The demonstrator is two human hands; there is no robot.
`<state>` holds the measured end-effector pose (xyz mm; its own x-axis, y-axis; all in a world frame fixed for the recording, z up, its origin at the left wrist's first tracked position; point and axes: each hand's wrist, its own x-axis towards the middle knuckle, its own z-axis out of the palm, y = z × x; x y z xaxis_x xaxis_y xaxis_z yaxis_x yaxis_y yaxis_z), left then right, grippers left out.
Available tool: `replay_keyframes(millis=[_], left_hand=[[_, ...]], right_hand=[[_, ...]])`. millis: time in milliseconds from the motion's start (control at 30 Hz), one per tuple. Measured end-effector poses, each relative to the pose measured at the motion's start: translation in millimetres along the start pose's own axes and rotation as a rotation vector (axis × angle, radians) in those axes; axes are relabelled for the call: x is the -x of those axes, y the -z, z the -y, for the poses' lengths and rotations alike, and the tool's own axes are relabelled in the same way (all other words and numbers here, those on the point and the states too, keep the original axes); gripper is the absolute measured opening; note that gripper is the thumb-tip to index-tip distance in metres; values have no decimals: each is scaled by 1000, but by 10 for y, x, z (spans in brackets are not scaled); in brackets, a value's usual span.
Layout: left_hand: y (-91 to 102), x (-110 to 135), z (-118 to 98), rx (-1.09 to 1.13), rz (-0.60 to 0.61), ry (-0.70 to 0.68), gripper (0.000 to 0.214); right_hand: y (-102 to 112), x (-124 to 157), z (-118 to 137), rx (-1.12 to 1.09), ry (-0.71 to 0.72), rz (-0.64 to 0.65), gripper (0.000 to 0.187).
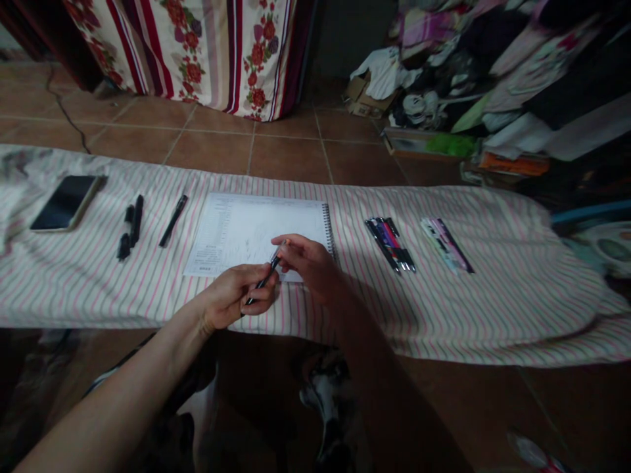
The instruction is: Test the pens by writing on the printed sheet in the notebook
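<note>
Found, far left on the striped cloth (493, 295), a dark phone (65, 202) lying face up. Passed next a pair of black pens (131, 226) lying close together, then a single black pen (173, 220) just beside the spiral notebook (236, 223). Saw the notebook open flat at a printed sheet, with faint marks toward its near edge, too dim to read. Met the left hand (236, 295) just below that edge, curled shut round the lower end of a dark pen (263, 279). Followed the pen slanting up and to the right, over the near edge of the page, to the right hand (310, 263), fingertips pinched on its upper end. Could not tell cap on or off. Judged the pen not yet down on the paper, gripped at both ends rather than writing. Further right, well apart from the hands, noted a bundle of pens (390, 244) and a flat packet (446, 244) alongside. Judged the work part way at most: one pen in hand, three laid out to the left, bundle and packet lying to the right.
</note>
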<state>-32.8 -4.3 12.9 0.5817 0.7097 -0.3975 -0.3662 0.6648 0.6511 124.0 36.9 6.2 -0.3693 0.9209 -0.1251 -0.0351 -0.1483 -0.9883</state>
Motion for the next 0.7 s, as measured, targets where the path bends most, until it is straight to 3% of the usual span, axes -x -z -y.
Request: replay_keyframes(millis=[133,233,333,400,533,700], left_hand=[[5,10,24,-113,-63,-55,24],[18,-2,68,-267,-127,-129,30],[43,-35,120,-426,-190,-181,33],[57,-56,146,-496,-224,-195,34],[52,-46,143,-406,-193,-156,31],[9,40,57,-220,-39,-82,31]], right_hand=[[-18,5,1,-11,-20,0,33],[-39,10,8,163,-51,-87,33],[-41,9,-8,377,11,-190,36],[-36,7,-21,396,30,-206,34],[-21,14,-2,230,-23,-127,26],[50,58,86,90,35,34,21]])
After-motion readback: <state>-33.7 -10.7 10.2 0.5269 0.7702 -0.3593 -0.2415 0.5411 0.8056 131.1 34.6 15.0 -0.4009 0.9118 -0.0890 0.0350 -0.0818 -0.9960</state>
